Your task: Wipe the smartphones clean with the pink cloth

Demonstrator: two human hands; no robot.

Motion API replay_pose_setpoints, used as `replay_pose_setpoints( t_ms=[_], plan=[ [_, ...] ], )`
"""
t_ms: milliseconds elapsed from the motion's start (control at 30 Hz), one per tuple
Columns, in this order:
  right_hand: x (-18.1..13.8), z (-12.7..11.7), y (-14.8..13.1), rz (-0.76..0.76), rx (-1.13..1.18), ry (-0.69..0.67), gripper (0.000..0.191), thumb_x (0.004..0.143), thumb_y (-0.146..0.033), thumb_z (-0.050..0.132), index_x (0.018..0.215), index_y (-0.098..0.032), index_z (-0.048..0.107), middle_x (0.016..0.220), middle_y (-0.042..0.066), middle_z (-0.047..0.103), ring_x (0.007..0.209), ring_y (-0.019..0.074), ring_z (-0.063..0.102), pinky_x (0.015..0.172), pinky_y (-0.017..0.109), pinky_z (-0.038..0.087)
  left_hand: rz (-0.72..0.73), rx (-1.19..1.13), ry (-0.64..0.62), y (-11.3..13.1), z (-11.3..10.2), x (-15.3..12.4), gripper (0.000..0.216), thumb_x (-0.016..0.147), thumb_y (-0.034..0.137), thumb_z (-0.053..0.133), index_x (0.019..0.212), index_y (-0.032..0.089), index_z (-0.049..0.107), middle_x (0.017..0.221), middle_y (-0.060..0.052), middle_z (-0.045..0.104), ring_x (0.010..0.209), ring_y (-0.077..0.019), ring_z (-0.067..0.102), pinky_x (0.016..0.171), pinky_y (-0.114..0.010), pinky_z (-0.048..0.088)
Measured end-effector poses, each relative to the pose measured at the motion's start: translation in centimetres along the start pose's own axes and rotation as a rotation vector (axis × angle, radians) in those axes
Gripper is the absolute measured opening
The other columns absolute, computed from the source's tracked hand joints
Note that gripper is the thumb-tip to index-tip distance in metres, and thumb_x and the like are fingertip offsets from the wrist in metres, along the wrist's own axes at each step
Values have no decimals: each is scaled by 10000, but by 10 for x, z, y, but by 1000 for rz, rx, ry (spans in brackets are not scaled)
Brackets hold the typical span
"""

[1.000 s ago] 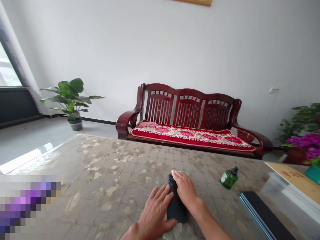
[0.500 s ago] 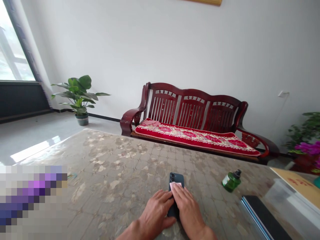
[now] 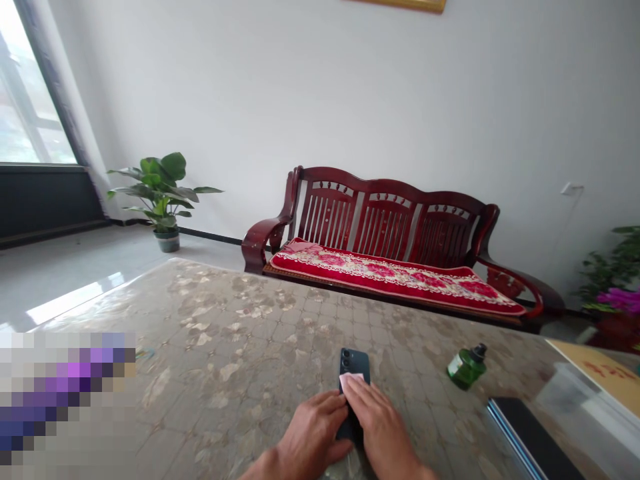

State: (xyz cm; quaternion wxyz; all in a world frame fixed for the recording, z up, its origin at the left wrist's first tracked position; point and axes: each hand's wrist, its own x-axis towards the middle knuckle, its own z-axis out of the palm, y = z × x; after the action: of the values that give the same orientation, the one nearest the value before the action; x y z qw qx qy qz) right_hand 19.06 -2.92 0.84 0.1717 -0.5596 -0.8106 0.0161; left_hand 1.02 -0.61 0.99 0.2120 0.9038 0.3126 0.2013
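Note:
A dark blue smartphone (image 3: 360, 360) lies back up on the table, its camera lenses at the far end. My left hand (image 3: 315, 430) grips its left edge, with the thumb near the lower end. Under the fingers of my right hand (image 3: 377, 417) is a small pink cloth (image 3: 350, 381), pressed flat on the phone's back. Both hands cover much of the phone's near half.
To the right stands a green bottle (image 3: 466, 367) with a black top. Nearer is a dark flat stack (image 3: 535, 437), beside a clear-sided box (image 3: 575, 400). A pixelated patch hides the table's left corner. Beyond the patterned table (image 3: 225, 360) stands a wooden bench (image 3: 385, 220).
My right hand and the pink cloth have slid slightly toward me along the phone. My left hand stays at the phone's edge. The view has shifted a little.

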Motion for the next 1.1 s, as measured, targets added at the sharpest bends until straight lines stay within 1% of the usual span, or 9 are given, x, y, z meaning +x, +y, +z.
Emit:
replay_pose_setpoints(
  t_ms=[133, 300, 567, 667, 733, 800, 900, 1033, 1100],
  plan=[
    [22, 4, 11, 67, -11, 27, 625, 851, 0, 361, 1391, -283, 499, 1400, 33, 545, 1295, 192, 502, 1119, 411, 370, -10, 32, 8, 0, 1, -1, 306, 842, 341, 683, 1114, 203, 667, 1249, -76, 657, 1206, -252, 574, 1076, -334, 417],
    [60, 12, 20, 138, 27, 47, 697, 821, 41, 324, 1420, -292, 453, 1403, 25, 544, 1251, 148, 542, 1101, 352, 395, -14, 45, -12, 1, -2, -2, 405, 815, 341, 728, 1181, 184, 651, 1282, -80, 645, 1247, -251, 548, 1082, -318, 416],
    [4, 7, 8, 77, -24, 35, 638, 815, 7, 349, 1388, -221, 514, 1390, 38, 558, 1292, 201, 506, 1082, 344, 425, -22, 71, -8, 4, -2, -2, 403, 804, 326, 740, 1169, 174, 660, 1284, -85, 644, 1237, -252, 559, 1086, -316, 412],
    [8, 3, 12, 80, -12, 21, 599, 842, 2, 367, 1362, -239, 545, 1363, 42, 586, 1256, 197, 536, 1089, 355, 416, -14, 92, 8, 3, 0, 0, 394, 815, 335, 732, 1168, 174, 662, 1272, -87, 651, 1227, -249, 567, 1080, -314, 420],
    [25, -1, 15, 115, 5, 8, 476, 899, -51, 419, 1293, -252, 596, 1325, 60, 605, 1177, 202, 583, 1046, 374, 451, -24, 125, 26, 1, 3, 2, 385, 830, 329, 714, 1179, 175, 657, 1274, -95, 649, 1220, -256, 574, 1066, -327, 438],
    [45, -3, 17, 130, 33, 12, 283, 951, -227, 527, 1223, -243, 606, 1290, 77, 593, 1082, 206, 607, 946, 403, 508, -41, 165, 53, -2, 7, 5, 392, 836, 315, 704, 1194, 164, 648, 1283, -107, 641, 1215, -264, 578, 1054, -343, 452],
    [63, -5, 16, 118, 53, 24, 331, 941, -389, 579, 1214, -202, 567, 1252, 82, 573, 1030, 211, 604, 869, 429, 529, -51, 216, 104, -8, 13, 8, 390, 828, 293, 708, 1189, 160, 646, 1275, -110, 646, 1199, -267, 590, 1043, -359, 465],
    [52, -5, 6, 99, 78, 9, 285, 951, -222, 541, 1231, -206, 597, 1265, 89, 606, 1096, 216, 607, 945, 409, 511, -61, 228, 149, -11, 16, 9, 364, 803, 270, 728, 1147, 172, 660, 1242, -103, 666, 1150, -269, 622, 1025, -378, 481],
    [38, -5, 1, 68, 102, 1, 395, 927, -79, 461, 1273, -202, 606, 1292, 86, 624, 1192, 213, 577, 1041, 369, 460, -70, 205, 158, -9, 15, 9, 370, 795, 254, 731, 1151, 186, 655, 1230, -90, 673, 1123, -266, 634, 1037, -402, 468]
  ],
)
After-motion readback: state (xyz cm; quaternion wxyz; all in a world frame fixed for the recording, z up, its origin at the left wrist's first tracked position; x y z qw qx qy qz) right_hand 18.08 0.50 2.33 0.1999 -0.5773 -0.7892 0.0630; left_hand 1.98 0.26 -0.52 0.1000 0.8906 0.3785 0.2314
